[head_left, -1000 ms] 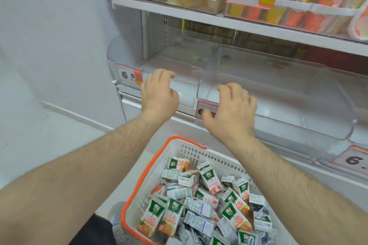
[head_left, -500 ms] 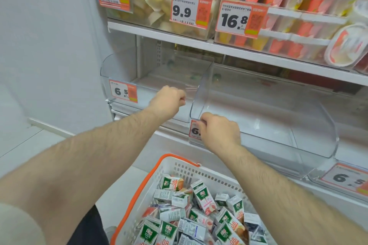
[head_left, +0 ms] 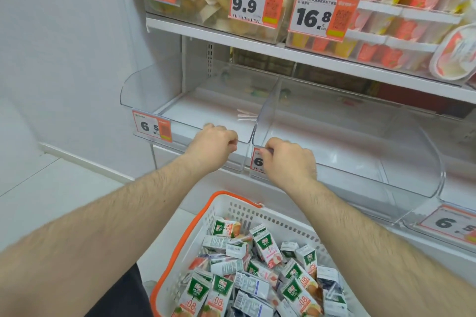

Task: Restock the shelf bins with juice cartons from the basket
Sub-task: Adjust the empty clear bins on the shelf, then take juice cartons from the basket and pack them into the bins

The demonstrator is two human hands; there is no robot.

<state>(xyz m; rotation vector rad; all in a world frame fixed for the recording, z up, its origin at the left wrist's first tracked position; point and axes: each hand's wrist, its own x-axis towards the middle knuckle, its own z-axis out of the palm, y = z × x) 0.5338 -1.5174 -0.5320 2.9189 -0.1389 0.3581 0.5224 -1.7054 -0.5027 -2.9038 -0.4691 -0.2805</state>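
Two clear plastic shelf bins stand side by side on the lower shelf, both without cartons. My left hand (head_left: 215, 145) curls its fingers over the front lip of the left bin (head_left: 144, 100). My right hand (head_left: 287, 159) grips the front left corner of the right bin (head_left: 373, 152), partly covering its price tag. Below my arms sits a white basket with an orange rim (head_left: 219, 216), filled with several small juice cartons (head_left: 265, 244) lying in a jumble.
The upper shelf (head_left: 322, 59) holds clear bins of fruit cups and red-and-yellow packs, with price tags 9.9 and 16.8. A white wall (head_left: 64, 59) rises at the left. A third clear bin with a price tag (head_left: 448, 224) shows at the right edge.
Both hands went from hovering with loosely bent fingers in front of the bins to curling over the bins' front edges. The view has tilted up, showing more of the upper shelf.
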